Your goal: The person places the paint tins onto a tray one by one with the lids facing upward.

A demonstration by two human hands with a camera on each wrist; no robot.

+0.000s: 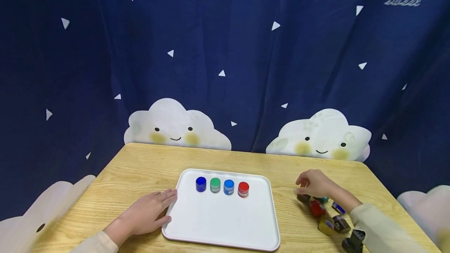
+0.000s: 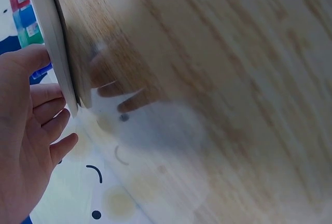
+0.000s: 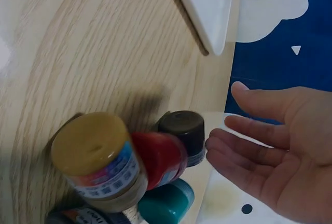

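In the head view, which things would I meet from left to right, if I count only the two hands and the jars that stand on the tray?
Left hand → dark blue jar → green jar → lighter blue jar → red jar → right hand

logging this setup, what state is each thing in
White tray, lying flat
Dark blue jar, upright, capped
Green jar, upright, capped
Light blue jar, upright, capped
Red tray jar, upright, capped
Mustard jar, capped
Blackish jar, capped
Red loose jar, tilt unclear
Teal jar, tilt unclear
Blue loose jar, blurred
Dark jar beside mustard jar, blurred
Left hand, fingers straight, touching tray
Right hand, holding nothing, near blackish jar
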